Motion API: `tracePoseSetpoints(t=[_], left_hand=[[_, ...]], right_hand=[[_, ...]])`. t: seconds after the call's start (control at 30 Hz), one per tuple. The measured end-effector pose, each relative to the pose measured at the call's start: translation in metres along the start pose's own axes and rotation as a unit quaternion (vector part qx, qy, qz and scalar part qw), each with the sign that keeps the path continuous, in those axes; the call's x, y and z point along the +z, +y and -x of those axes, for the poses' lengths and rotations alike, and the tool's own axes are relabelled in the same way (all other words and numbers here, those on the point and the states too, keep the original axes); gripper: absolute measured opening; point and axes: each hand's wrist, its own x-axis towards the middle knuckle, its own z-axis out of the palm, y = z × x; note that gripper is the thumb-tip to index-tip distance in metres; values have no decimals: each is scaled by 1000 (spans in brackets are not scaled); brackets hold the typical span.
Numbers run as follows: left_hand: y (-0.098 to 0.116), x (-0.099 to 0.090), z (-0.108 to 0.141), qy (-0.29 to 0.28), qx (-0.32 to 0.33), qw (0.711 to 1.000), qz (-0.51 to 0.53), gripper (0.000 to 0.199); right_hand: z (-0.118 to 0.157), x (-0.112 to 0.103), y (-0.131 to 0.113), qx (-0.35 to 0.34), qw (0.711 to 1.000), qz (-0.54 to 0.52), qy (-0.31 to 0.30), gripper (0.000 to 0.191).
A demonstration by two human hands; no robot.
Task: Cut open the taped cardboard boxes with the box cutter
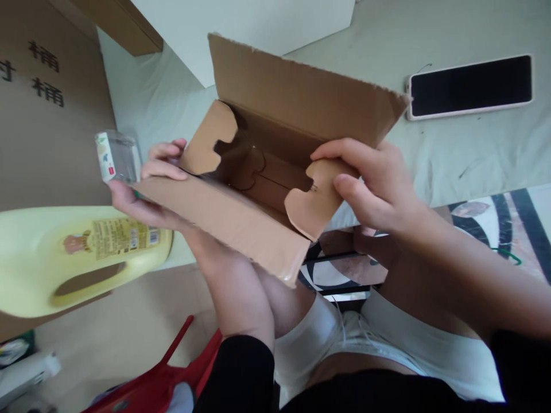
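A small brown cardboard box is held up tilted in the middle, its flaps spread and its inside facing me; I see nothing loose in it. My left hand grips the left end, fingers over the edge near the left notched flap and thumb along the outside. At the right end, my right hand pinches the notched right flap between thumb and fingers. Just beyond my left hand is a clear plastic container with a printed label.
A yellow jug lies at the left beside a large printed carton. A phone rests on the pale cloth at the right. Behind the box is a white panel; something red stands at the lower left.
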Motion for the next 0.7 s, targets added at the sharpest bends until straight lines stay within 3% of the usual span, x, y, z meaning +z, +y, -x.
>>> tracePoseSetpoints(t=[0.1, 0.23, 0.37, 0.53, 0.7], left_hand=[[5, -10, 2, -79, -17, 995, -64, 88], [18, -16, 3, -216, -21, 972, -88, 89], [35, -17, 1, -318, -43, 939, -123, 93], [49, -19, -2, -332, -92, 925, -162, 101], [52, -21, 5, -322, -107, 918, -205, 88]], right_hand=[[5, 6, 9, -2, 994, -93, 49, 25], [13, 19, 24, 37, 976, -181, 117, 28], [12, 25, 28, 8, 961, -210, 178, 25], [8, 22, 20, -10, 958, -224, 180, 22], [6, 23, 16, -22, 959, -207, 194, 24]])
